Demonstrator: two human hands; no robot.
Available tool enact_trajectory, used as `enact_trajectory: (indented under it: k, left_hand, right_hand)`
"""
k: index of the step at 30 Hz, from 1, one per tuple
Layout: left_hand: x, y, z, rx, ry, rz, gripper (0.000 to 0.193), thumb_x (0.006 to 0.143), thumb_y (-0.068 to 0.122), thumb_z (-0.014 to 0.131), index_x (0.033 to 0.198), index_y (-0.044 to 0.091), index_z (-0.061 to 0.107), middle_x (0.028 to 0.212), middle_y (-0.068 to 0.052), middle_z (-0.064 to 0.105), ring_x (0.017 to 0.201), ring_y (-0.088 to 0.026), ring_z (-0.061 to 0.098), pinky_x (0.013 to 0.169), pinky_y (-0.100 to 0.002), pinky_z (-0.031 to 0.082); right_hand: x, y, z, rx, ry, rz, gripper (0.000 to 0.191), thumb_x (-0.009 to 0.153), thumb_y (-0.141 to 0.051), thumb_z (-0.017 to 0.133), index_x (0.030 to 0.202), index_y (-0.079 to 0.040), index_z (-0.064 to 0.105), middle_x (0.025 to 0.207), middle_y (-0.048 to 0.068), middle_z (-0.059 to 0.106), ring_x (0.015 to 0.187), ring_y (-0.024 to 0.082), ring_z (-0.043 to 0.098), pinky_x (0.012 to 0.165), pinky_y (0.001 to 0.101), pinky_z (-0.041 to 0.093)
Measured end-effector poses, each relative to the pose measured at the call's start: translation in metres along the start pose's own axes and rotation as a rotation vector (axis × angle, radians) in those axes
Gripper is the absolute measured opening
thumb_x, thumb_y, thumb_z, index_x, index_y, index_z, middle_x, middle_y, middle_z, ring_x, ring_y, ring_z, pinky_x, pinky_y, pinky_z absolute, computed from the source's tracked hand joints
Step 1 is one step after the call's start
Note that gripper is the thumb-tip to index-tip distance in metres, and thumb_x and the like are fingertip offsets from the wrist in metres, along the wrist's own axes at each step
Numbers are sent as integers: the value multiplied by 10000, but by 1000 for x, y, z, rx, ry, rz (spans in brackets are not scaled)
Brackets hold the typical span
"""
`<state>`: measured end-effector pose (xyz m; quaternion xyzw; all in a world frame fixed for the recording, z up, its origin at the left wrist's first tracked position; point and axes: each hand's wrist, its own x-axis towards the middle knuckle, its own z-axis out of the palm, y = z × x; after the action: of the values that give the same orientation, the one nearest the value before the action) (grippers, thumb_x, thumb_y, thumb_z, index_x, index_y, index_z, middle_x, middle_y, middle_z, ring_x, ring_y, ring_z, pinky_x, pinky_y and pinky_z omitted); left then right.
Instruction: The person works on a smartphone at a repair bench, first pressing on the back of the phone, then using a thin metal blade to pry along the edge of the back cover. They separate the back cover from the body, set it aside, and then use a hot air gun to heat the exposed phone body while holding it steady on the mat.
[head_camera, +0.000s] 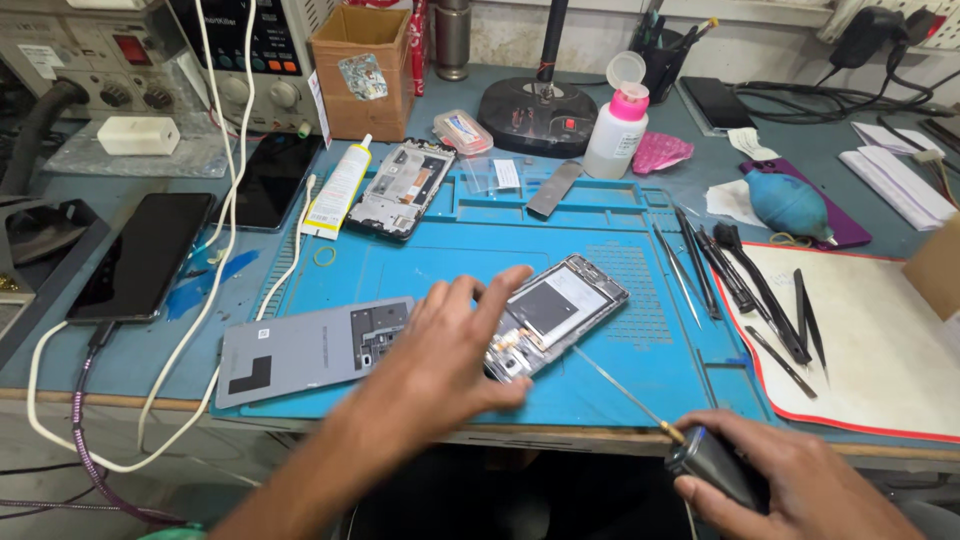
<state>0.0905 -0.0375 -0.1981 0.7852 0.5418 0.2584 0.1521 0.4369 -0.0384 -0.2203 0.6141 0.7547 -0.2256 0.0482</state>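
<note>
An opened phone (560, 310) with its back removed lies on the blue repair mat (440, 250), its inner parts facing up. My left hand (450, 345) lies flat over the phone's near end, fingers spread, pressing on it. My right hand (790, 485) is at the table's front edge, closed around the dark handle of a thin screwdriver (640, 405) whose long shaft points up-left toward the phone. The grey back cover (310, 350) rests on the mat just left of my left hand.
A second phone frame (402, 188), a glue tube (338, 187) and a metal spudger (553, 188) lie at the mat's back. Tweezers and tools (740, 275) lie right, beside a white pad (870, 340). Two dark phones (145, 255) and white cables (225, 200) sit left.
</note>
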Motion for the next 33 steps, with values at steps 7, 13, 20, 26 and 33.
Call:
enact_trajectory:
  k: [7,13,20,26,33]
  left_hand:
    - [-33,18,16,-30,183,62,966,741,318,867,1532,133,344,1221,-226,517,1099,-389,513,950,-519,417]
    - [-47,19,20,-122,206,90,991,703,357,894,1506,128,359,1257,-234,506,1121,-403,508,941,-530,412]
    - [-53,15,23,-209,243,99,972,742,313,869,1531,127,333,1273,-163,541,1138,-363,549,969,-495,444]
    - [-54,13,26,-209,263,83,975,753,305,868,1537,143,311,1278,-166,535,1131,-356,551,951,-494,457]
    - [-55,12,29,-196,266,82,982,748,305,864,1540,153,304,1270,-158,544,1130,-354,564,944,-492,467]
  right_hand:
    - [-6,22,31,-17,30,-184,664,756,-507,835,1329,-225,653,1049,52,823,956,228,814,829,351,629]
    - [-12,0,14,-23,-33,-109,642,763,-493,823,1318,-218,653,1062,46,813,938,200,819,838,342,637]
    - [-11,1,11,-47,-43,-172,658,764,-498,819,1324,-194,656,1108,52,807,960,210,809,844,356,627]
    - [-9,16,20,-24,16,-288,681,783,-508,845,1328,-139,669,1135,83,807,975,231,809,850,369,620]
    - [-15,-4,8,-36,-116,-91,649,756,-449,780,1333,-182,653,1041,44,801,940,199,751,834,348,624]
